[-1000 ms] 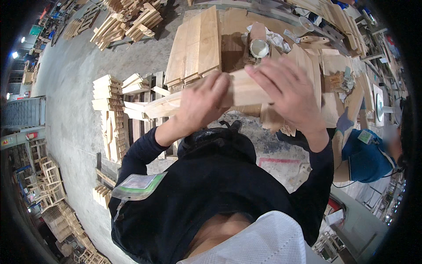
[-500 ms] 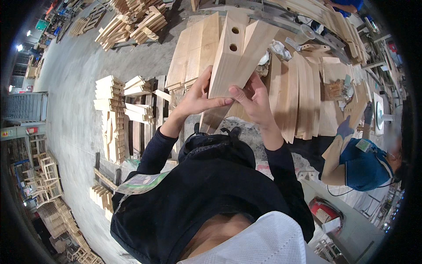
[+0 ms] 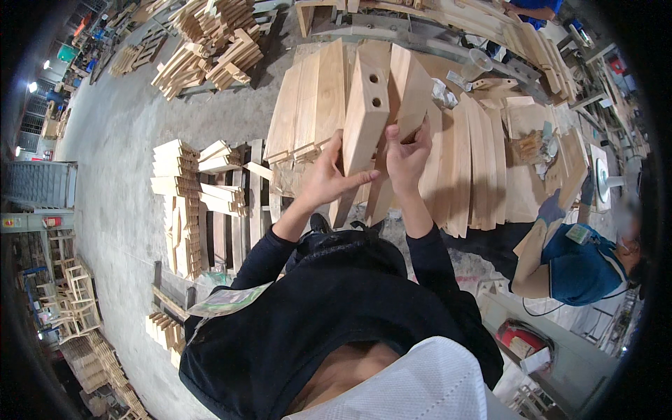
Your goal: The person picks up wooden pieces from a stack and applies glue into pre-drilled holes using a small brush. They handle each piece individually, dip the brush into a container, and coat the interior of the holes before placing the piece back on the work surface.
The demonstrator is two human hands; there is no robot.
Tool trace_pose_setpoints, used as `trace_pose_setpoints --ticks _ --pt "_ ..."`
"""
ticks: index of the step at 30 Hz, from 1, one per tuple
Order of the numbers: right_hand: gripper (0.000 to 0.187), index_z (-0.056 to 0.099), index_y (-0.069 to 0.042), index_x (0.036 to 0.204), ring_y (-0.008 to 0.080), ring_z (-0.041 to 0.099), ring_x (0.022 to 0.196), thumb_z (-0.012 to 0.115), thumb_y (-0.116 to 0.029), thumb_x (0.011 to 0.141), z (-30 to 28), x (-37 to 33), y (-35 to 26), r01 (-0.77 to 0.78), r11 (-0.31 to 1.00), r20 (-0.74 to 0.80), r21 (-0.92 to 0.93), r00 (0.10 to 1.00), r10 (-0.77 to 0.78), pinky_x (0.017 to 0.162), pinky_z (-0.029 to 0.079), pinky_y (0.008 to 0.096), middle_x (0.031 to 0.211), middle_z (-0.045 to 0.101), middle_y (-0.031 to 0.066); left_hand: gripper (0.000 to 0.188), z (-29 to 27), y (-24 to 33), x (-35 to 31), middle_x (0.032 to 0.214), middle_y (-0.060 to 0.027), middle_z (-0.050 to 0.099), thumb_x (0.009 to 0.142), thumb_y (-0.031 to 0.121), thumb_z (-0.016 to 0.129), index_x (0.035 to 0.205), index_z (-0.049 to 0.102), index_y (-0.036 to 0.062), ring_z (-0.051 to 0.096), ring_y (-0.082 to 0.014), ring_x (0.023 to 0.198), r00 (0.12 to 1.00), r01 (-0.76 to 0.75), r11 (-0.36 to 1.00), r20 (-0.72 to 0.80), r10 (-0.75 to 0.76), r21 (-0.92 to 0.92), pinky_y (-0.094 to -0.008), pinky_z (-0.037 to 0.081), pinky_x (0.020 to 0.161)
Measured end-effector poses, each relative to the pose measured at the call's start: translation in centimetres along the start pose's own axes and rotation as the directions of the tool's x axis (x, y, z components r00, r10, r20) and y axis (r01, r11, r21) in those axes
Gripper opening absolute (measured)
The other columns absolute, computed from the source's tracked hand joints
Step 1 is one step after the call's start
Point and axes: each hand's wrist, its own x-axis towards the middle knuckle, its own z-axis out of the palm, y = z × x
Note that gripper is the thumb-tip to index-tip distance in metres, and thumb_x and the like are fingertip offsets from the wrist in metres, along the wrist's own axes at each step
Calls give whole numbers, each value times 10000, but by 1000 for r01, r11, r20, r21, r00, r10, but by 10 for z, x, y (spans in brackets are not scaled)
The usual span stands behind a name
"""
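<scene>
Boards point(image 3: 362, 129), two pale, smooth-faced pieces, are held up near stacked planks point(image 3: 305, 105): the left hand point(image 3: 327, 175) grips one with two round holes point(image 3: 374, 79), the right hand point(image 3: 408, 162) the other.

The held boards point(image 3: 364, 129) are pale tan with faint grain, the sweater point(image 3: 336, 301) black, the floor point(image 3: 115, 175) mottled grey.

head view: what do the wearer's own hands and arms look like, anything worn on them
The left hand and right hand are ungloved, and nothing worn shows at either wrist. The long, plain left sleeve and right sleeve look black or very dark navy, ending partway down the forearms.
</scene>
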Motion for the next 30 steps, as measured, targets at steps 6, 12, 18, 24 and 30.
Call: trace_pose_setpoints --ticks 6,12,18,24,30 --pt "295 425 27 1163 199 539 990 540 -157 963 9 1 -11 -206 965 -118 159 967 226 857 432 310 1043 554 137 844 16 -9 5 1175 -165 567 700 216 843 1326 336 -37 547 -193 1084 982 -132 969 -102 156 211 -327 443 928" --pt "314 441 12 1159 102 541 910 601 -132 931 13 -13 -25 -86 988 -56 132 994 94 790 449 241 1049 557 75 824 11 -7 14 1172 -148 559 708 162 835 1320 314 -19 547 -206 1091 983 -140 987 -111 148 79 -334 454 919" --pt "290 447 -2 1147 81 534 858 543 -210 968 18 -27 -21 -52 991 19 121 999 50 686 473 208 1013 543 51 805 6 -7 12 1209 -144 539 732 142 815 1336 300 7 547 -214 1115 980 -165 985 -105 170 56 -346 465 931" --pt "257 449 12 1146 123 542 980 550 -128 957 20 -30 -26 -26 990 105 142 994 11 883 452 267 1060 555 82 804 -3 -3 13 1234 -131 530 743 121 803 1356 293 16 550 -208 1120 985 -156 986 -90 150 -57 -344 468 932" --pt "142 517 43 1011 178 585 1054 574 -60 929 17 -34 -22 -72 983 112 168 992 53 901 483 284 1154 588 174 750 -22 -10 9 1225 -110 542 763 97 776 1355 320 29 566 -196 1095 986 -134 991 -102 132 -11 -340 473 919"
